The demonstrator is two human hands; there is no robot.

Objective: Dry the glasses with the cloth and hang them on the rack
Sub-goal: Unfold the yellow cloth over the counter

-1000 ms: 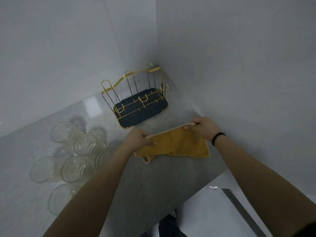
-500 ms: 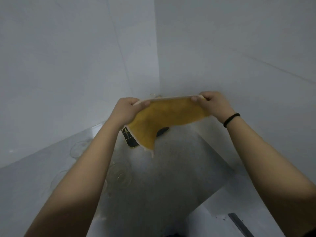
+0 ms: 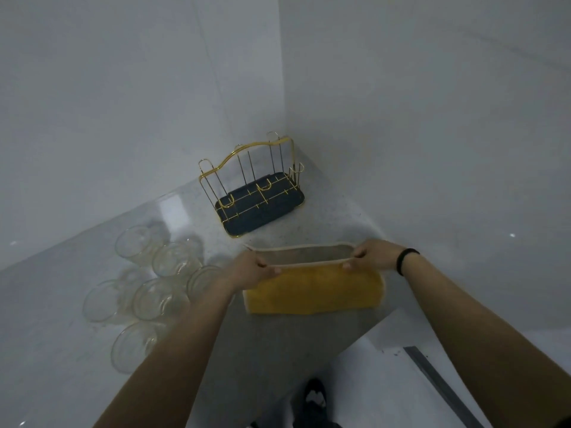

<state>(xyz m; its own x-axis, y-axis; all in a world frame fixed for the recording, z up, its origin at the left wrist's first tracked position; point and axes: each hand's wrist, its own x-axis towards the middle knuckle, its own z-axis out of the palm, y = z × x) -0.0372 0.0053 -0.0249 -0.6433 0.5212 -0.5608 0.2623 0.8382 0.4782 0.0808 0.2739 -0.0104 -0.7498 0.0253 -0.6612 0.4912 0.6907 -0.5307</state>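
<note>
Cloth (image 3: 315,293): we saw it stretched between both hands, hanging over the counter (image 3: 278,341) (yellow face, pale grey reverse, cream edging).
Left hand (image 3: 247,270): closed on the cloth's upper left edge.
Right hand (image 3: 375,256): pinched the upper right edge.
Glasses (image 3: 160,299): clear, clustered on the counter left of our left hand.
Rack (image 3: 256,193): gold wire, dark tray, in the corner beyond the cloth.

Left forearm hides part of glasses (image 3: 160,296)
</note>
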